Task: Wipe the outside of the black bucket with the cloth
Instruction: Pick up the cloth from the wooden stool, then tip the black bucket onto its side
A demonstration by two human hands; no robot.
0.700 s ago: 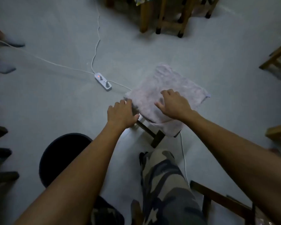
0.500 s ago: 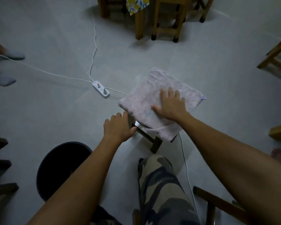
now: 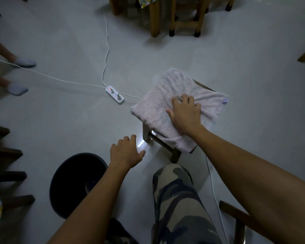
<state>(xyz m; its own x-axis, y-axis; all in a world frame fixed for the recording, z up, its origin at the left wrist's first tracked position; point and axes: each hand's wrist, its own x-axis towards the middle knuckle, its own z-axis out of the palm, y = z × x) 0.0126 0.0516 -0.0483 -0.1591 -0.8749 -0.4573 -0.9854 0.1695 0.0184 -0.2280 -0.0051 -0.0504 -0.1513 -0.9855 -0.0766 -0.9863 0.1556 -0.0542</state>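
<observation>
**Head view: left hand off the stool, right hand bunching the cloth**

Head view, largest first. Pale floor point(image 3: 236, 55), mostly bare around the stool, open to the left up to the power strip point(image 3: 115, 95) with its white cable. Black bucket point(image 3: 74, 184) low and left on the floor, beside the camouflage-trousered knee point(image 3: 174, 194), partly hidden by the left forearm. Pale pink cloth point(image 3: 158, 106) draped over the small wooden stool point(image 3: 163, 146), hanging past its near edge, one far corner of the seat bared. Since half a second earlier: left hand point(image 3: 126, 152) drawn back from the stool's corner, hovering over the floor between bucket and stool, fingers loosely spread, touching nothing. Right hand point(image 3: 185, 115), flat before, fingers curled into the cloth, gathering wrinkles beneath them.
</observation>
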